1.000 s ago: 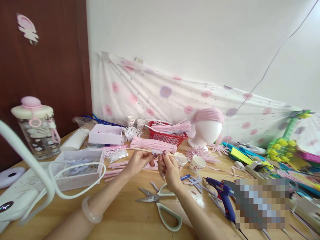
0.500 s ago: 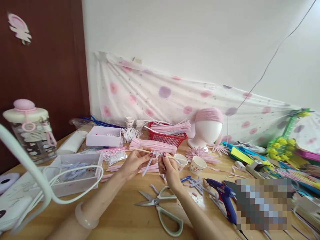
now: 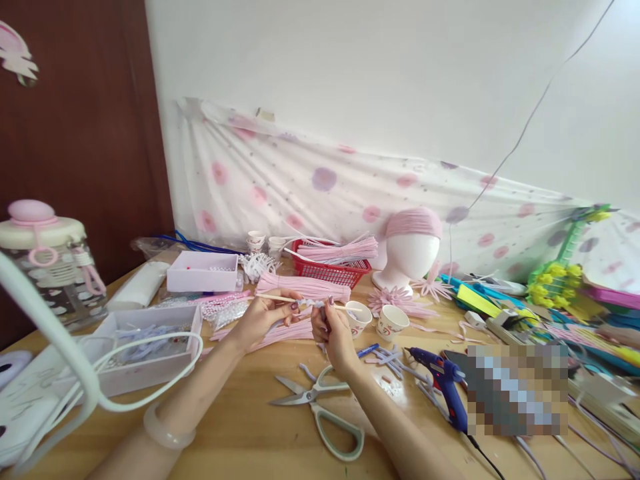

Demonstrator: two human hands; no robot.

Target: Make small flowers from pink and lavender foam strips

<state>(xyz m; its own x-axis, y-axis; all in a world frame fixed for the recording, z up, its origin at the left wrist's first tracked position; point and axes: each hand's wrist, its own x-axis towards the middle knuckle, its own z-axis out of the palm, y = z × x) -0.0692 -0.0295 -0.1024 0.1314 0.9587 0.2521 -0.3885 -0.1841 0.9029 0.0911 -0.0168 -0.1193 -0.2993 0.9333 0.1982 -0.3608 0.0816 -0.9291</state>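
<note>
My left hand pinches a thin wooden stick that runs level across both hands. My right hand is closed on a pale lilac pipe cleaner wound round the stick between the two hands. Both hands hover just above the wooden table, over a spread of pink pipe cleaners. A pale bangle sits on my left wrist.
Scissors lie near my right forearm, a blue glue gun to the right. Two paper cups, a red basket, a mannequin head, white boxes and a water bottle surround the hands.
The loose lilac end that hung below the stick half a second ago is now up against the stick. The view has shifted slightly; both hands stay at the stick.
</note>
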